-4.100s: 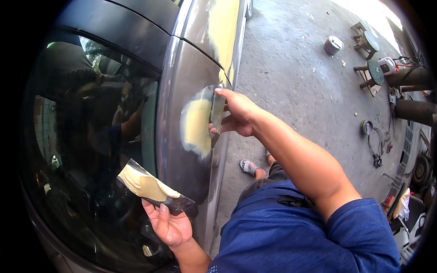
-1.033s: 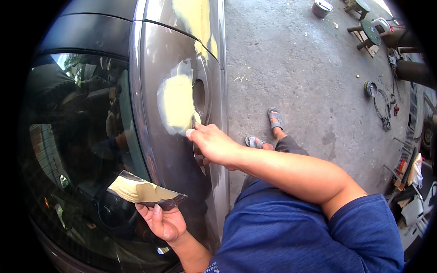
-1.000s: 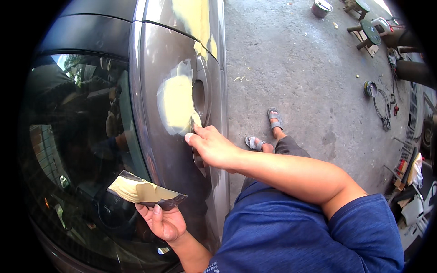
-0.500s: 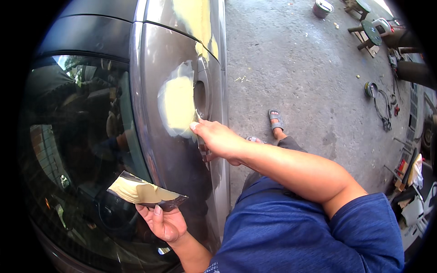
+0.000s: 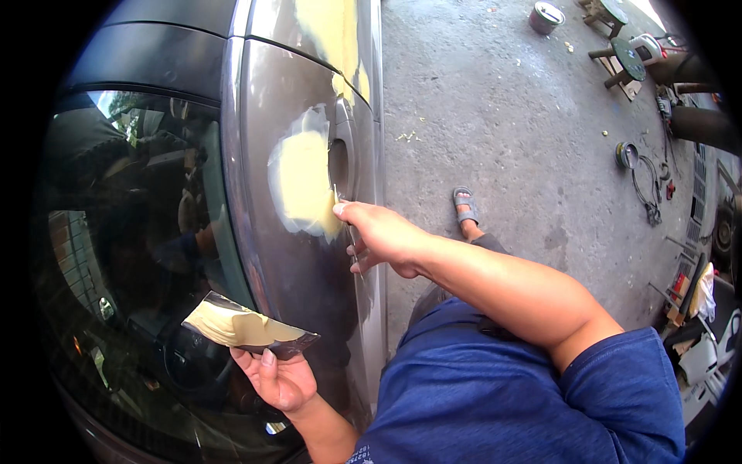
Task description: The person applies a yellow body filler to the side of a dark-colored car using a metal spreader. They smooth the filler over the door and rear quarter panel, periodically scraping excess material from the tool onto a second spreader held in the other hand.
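A dark flat plate (image 5: 300, 342) loaded with pale yellow filler putty (image 5: 232, 322) is pinched in my left hand (image 5: 280, 380), over the car's side window. My right hand (image 5: 386, 234) is closed on a thin putty spreader (image 5: 336, 196), seen almost edge-on and mostly hidden by the fingers. Its tip meets the lower right edge of a yellow putty patch (image 5: 304, 176) on the grey car door (image 5: 267, 100). Right beside the patch is the door handle (image 5: 344, 151), just beyond my right fingertips.
More putty (image 5: 328, 31) covers the panel farther up the car. On the concrete floor (image 5: 479, 116) stand a paint can (image 5: 546, 18), low round stools (image 5: 627, 60) and a small tin (image 5: 627, 155). Cables and assorted items crowd the far right.
My right hand has shifted slightly right with the spreader, toward the door's edge, and its lower fingers show more. The left hand and plate have stayed in place.
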`<state>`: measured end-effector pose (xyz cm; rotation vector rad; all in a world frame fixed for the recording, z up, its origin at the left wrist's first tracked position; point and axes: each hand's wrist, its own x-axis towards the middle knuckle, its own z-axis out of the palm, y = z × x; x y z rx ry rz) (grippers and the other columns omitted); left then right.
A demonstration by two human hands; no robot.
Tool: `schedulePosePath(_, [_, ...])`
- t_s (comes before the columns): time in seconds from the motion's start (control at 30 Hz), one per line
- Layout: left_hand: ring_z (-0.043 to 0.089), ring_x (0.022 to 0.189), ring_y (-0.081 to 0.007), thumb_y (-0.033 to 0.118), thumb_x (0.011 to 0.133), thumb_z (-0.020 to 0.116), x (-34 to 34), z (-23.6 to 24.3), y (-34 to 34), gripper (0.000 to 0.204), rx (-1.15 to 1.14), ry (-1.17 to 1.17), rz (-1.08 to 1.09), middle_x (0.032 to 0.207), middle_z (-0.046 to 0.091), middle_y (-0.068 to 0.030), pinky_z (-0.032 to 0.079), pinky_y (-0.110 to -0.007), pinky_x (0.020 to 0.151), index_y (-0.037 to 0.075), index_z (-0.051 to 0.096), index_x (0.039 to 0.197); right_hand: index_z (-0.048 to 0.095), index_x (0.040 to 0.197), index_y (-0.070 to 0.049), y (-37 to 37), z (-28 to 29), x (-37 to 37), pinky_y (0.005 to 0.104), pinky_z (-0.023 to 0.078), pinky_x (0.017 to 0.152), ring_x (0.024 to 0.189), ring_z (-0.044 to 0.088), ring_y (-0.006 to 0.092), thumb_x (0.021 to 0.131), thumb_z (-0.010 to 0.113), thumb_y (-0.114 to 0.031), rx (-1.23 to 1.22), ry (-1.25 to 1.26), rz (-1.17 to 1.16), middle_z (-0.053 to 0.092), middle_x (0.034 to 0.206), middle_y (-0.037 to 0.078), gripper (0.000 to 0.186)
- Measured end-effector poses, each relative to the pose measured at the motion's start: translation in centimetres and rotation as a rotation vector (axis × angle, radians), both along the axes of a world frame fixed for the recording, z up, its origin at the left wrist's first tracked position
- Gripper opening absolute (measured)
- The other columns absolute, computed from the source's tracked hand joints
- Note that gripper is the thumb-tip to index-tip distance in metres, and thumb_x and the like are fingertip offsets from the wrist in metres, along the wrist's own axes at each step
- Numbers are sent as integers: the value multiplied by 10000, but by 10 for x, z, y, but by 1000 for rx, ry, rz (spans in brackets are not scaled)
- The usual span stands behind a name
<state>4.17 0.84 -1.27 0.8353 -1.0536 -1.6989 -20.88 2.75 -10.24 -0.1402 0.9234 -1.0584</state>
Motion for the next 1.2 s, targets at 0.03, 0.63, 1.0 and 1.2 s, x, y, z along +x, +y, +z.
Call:
schedulePosePath(0.03, [481, 1257, -275, -79, 781, 451, 1, 0, 0, 610, 0, -8, 10, 1381, 471, -139, 406, -435, 1067, 66, 417, 1372, 290, 1459, -13, -4, 2, -4, 419, 556, 799, 1144, 486, 381, 965, 404, -438, -1, 3, -7, 341, 1434, 211, 662])
schedulePosePath(0.63, [483, 1254, -269, -66, 780, 455, 2, 1, 1, 620, -20, -10, 29, 1382, 468, -137, 404, -431, 1070, 63, 400, 1384, 293, 1467, -14, 22, 8, 25, 394, 467, 900, 1095, 483, 248, 954, 445, -387, -58, 257, 77, 408, 1323, 160, 651])
schedulePosePath(1.0, [474, 1263, -274, -74, 776, 450, 11, 1, 7, 618, -2, -17, 41, 1385, 468, -135, 402, -436, 1070, 73, 420, 1375, 248, 1494, -56, 5, -8, 46, 398, 507, 827, 1116, 473, 289, 954, 442, -416, 15, 175, 4, 358, 1359, 185, 678])
schedulePosePath(1.2, [465, 1275, -290, -33, 884, 441, 7, -5, 4, 543, -31, -31, -73, 1410, 441, -139, 423, -471, 1045, 67, 373, 1413, 300, 1439, 49, 25, 13, 65, 361, 315, 1081, 1282, 404, 359, 944, 438, -404, -204, 455, 84, 368, 1359, 233, 685])
